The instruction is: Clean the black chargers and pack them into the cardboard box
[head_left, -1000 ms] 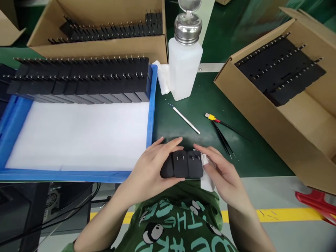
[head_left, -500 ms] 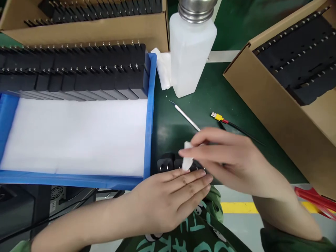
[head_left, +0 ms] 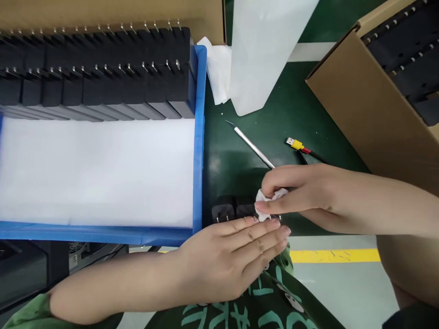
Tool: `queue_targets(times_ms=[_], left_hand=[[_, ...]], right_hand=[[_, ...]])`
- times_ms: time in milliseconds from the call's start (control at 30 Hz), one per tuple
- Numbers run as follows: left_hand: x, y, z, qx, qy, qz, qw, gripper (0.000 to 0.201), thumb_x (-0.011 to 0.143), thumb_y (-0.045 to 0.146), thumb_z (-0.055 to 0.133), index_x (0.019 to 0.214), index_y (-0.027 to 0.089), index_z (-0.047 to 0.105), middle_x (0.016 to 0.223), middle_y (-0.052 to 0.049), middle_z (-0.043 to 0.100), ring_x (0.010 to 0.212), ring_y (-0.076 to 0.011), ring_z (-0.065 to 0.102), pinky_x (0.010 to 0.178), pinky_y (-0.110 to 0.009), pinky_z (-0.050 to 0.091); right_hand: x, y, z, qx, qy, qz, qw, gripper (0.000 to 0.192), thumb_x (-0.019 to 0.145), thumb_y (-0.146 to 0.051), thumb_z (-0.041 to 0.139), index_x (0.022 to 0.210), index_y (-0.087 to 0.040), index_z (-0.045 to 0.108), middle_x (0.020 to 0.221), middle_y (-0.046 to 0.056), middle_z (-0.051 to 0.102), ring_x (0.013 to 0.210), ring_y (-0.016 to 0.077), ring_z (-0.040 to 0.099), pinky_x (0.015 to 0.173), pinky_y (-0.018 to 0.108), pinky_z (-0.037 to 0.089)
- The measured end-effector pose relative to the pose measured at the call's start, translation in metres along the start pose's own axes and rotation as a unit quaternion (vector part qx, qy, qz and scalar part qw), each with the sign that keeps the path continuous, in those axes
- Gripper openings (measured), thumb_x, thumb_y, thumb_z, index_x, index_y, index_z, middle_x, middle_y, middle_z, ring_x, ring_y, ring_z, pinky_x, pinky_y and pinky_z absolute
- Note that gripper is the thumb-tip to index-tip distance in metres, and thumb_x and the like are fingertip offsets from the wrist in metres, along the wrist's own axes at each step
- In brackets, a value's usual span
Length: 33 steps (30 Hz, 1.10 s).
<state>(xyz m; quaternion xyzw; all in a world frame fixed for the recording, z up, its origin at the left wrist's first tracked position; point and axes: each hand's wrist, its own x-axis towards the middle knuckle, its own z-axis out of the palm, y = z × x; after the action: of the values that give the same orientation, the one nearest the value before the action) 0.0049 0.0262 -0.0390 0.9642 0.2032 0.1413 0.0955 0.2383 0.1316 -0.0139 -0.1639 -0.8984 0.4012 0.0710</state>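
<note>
In the head view, the left hand lies flat with fingers straight along the near side of the black plugs at the mat's front edge, bracing them rather than gripping. The right hand, which half a second ago held the white wipe above them, has come down and now pinches it against the rightmost plug, so wiping appears under way. The blue tray, bottle and metal pick lie beyond.

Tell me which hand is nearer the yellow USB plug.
Right. The right hand lies just below the yellow USB plug, pinching a white wipe; the left hand sits lower, by the black adapters.
</note>
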Motion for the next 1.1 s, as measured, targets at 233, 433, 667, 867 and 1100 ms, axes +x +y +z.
queue_targets(times_ms=[233, 433, 667, 867, 1100], left_hand=[[-0.004, 0.001, 0.000, -0.003, -0.013, -0.005, 1.000, 0.044, 0.102, 0.021, 0.042, 0.144, 0.013, 0.051, 0.155, -0.004, 0.047, 0.144, -0.0180, 0.044, 0.123, -0.031, 0.032], [-0.001, -0.003, 0.000, -0.008, -0.005, -0.002, 1.000, 0.041, 0.104, 0.018, 0.036, 0.141, 0.014, 0.055, 0.149, -0.001, 0.053, 0.139, -0.0142, 0.050, 0.121, -0.029, 0.034], [-0.001, -0.007, -0.004, -0.039, 0.037, 0.025, 0.998, 0.034, 0.102, 0.017, 0.043, 0.129, 0.014, 0.063, 0.139, -0.001, 0.064, 0.133, -0.0153, 0.057, 0.116, -0.029, 0.043], [-0.015, -0.003, -0.013, -0.081, 0.185, -0.211, 0.956, 0.064, 0.083, 0.043, 0.078, 0.134, 0.014, 0.053, 0.129, -0.014, 0.064, 0.133, -0.0269, 0.054, 0.112, -0.043, 0.048], [-0.012, -0.009, -0.001, -0.111, 0.060, -0.302, 0.945, 0.088, 0.078, 0.054, 0.078, 0.147, 0.018, 0.036, 0.123, -0.013, 0.066, 0.112, -0.0292, 0.062, 0.094, -0.043, 0.051]], right_hand=[[-0.040, -0.002, -0.016, -0.062, 0.017, -0.004, 0.998, 0.040, 0.102, -0.013, 0.033, 0.105, -0.024, 0.072, 0.090, 0.003, 0.064, 0.066, 0.0076, 0.061, 0.053, 0.020, 0.049], [-0.035, -0.021, 0.018, -0.027, 0.263, 0.062, 0.963, 0.031, 0.094, -0.001, 0.053, 0.110, -0.019, 0.071, 0.103, 0.006, 0.063, 0.083, 0.0100, 0.064, 0.064, 0.021, 0.053], [-0.047, -0.022, 0.047, 0.018, 0.277, 0.075, 0.958, 0.044, 0.091, 0.005, 0.050, 0.117, -0.024, 0.070, 0.100, 0.004, 0.060, 0.082, 0.0114, 0.062, 0.066, 0.026, 0.055], [-0.069, -0.044, 0.081, 0.115, 0.487, 0.175, 0.848, 0.046, 0.087, 0.003, 0.057, 0.114, -0.031, 0.075, 0.096, 0.003, 0.061, 0.063, 0.0092, 0.056, 0.042, 0.025, 0.041], [-0.043, -0.048, 0.122, 0.180, 0.500, 0.214, 0.820, 0.037, 0.091, -0.004, 0.057, 0.109, -0.031, 0.075, 0.095, 0.002, 0.063, 0.080, 0.0132, 0.061, 0.052, 0.023, 0.044]])
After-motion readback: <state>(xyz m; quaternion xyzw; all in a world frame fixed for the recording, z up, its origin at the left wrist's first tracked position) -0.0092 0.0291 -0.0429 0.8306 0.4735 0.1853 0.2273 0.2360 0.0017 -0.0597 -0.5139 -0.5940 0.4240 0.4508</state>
